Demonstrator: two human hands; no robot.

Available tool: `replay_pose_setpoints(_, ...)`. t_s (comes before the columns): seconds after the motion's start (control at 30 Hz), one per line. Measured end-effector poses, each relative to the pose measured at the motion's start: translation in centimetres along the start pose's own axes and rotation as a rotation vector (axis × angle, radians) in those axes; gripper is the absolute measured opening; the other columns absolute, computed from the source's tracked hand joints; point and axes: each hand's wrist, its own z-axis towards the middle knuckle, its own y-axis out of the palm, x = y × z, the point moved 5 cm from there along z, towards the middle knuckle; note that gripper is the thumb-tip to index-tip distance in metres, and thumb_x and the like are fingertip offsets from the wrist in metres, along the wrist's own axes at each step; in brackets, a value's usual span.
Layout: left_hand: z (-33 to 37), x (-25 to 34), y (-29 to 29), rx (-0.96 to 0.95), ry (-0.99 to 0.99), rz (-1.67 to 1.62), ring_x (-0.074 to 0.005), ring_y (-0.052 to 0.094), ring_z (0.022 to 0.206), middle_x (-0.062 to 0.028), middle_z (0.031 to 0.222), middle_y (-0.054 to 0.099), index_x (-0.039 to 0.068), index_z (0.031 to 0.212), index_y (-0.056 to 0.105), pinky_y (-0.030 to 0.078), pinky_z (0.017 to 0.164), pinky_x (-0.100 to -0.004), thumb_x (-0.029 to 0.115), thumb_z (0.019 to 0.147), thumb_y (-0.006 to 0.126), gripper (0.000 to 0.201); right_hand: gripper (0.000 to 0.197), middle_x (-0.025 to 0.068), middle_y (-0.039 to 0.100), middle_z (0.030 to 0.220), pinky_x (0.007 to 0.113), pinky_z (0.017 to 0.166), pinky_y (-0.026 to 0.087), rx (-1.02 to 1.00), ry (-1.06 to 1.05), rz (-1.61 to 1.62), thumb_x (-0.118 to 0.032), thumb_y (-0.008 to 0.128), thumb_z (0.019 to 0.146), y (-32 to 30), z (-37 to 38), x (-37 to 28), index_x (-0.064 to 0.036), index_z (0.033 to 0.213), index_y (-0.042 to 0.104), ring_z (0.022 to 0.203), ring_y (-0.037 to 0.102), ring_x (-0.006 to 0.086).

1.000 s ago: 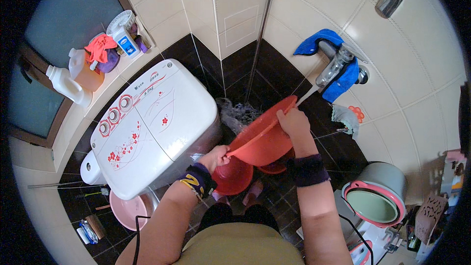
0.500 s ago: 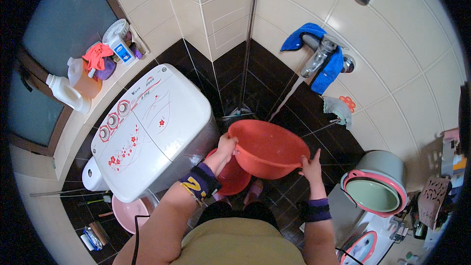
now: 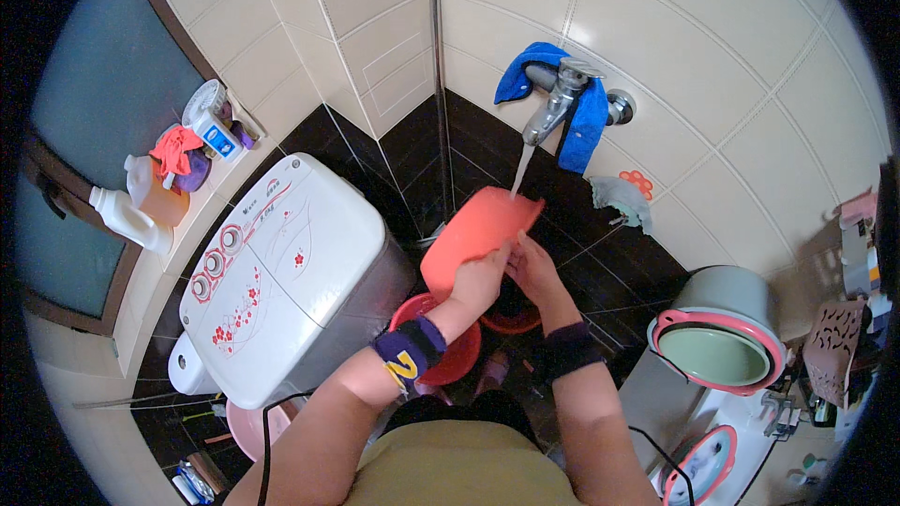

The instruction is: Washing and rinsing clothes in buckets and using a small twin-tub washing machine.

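Observation:
I hold a red plastic basin (image 3: 469, 239) tipped steeply below the chrome faucet (image 3: 555, 108). A stream of water (image 3: 522, 171) runs from the spout onto its upper edge. My left hand (image 3: 480, 279) lies along the basin's near side, fingers partly hidden. Close beside it my right hand (image 3: 532, 270) has its fingers curled at the basin's edge, almost touching the left. Beneath, a second red basin (image 3: 457, 356) stands on the floor by my feet. Another red curved edge (image 3: 514, 320) shows under my right hand; I cannot tell which basin it belongs to.
A white twin-tub washing machine (image 3: 300, 272) stands at the left. Bottles (image 3: 131, 215) line the ledge behind it. Blue cloth (image 3: 586, 126) hangs around the faucet. Stacked grey, pink and green buckets (image 3: 717, 356) are at the right, above a sink (image 3: 703, 464).
The basin has tilted up and moved under the faucet, where the stream now meets it. My right hand has come inward beside my left. The view has shifted slightly.

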Motion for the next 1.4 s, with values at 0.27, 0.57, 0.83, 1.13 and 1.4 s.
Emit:
replay_pose_setpoints(0.27, -0.1, -0.3, 0.1, 0.201, 0.255, 0.092, -0.0233, 0.058, 0.086, -0.0073, 0.094, 0.057, 0.011, 0.119, 0.051, 0.050, 0.069, -0.0332, 0.011, 0.074, 0.054, 0.044, 0.031, 0.0047, 0.059, 0.100, 0.030, 0.077, 0.051, 0.057, -0.100, 0.179, -0.007, 0.060, 0.085, -2.4, 2.3, 0.8, -0.0065, 0.113, 0.048, 0.084, 0.060, 0.0167)
replay_pose_setpoints(0.57, 1.0, -1.2, -0.9, 0.373, 0.167, 0.009, -0.0259, 0.052, 0.087, -0.0070, 0.091, 0.054, 0.010, 0.096, 0.060, 0.045, 0.072, -0.0362, 0.011, 0.076, 0.060, 0.020, 0.040, 0.0099, 0.053, 0.113, 0.039, 0.097, 0.044, 0.101, -0.109, 0.755, 0.012, 0.048, 0.076, -8.0, 3.8, 4.4, -0.0026, 0.113, 0.050, 0.106, 0.052, 0.0247)
replay_pose_setpoints(0.83, -1.6, -3.6, 0.5, 0.249, 0.112, -0.194, -0.0300, 0.049, 0.097, -0.0099, 0.098, 0.053, 0.009, 0.094, 0.061, 0.043, 0.083, -0.0382, 0.010, 0.074, 0.063, 0.020, 0.048, 0.0101, 0.051, 0.118, 0.042, 0.098, 0.042, 0.211, -0.088, 0.822, 0.016, 0.045, 0.066, -11.2, 0.8, 6.4, 0.0016, 0.112, 0.049, 0.108, 0.051, 0.0268)
replay_pose_setpoints(1.13, -11.6, -14.4, 8.6, 0.012, -1.216, -1.681, -0.0253, 0.060, 0.092, -0.0111, 0.112, 0.057, 0.004, 0.123, 0.043, 0.050, 0.082, -0.0401, 0.024, 0.091, 0.049, 0.038, 0.050, 0.0136, 0.052, 0.119, 0.038, 0.098, 0.043, 0.098, 0.124, 0.574, 0.015, 0.045, 0.068, -8.4, -5.0, 9.8, 0.0028, 0.116, 0.046, 0.111, 0.051, 0.0264)
replay_pose_setpoints(1.4, -17.4, -14.8, 8.1, 0.009, -1.146, -1.993, -0.0245, 0.060, 0.098, -0.0115, 0.107, 0.060, 0.003, 0.111, 0.050, 0.050, 0.087, -0.0408, 0.016, 0.094, 0.043, 0.023, 0.037, 0.0137, 0.058, 0.108, 0.039, 0.089, 0.048, 0.077, 0.437, 0.199, -0.004, 0.056, 0.078, -8.6, -7.2, 11.5, 0.0014, 0.114, 0.051, 0.097, 0.058, 0.0251)
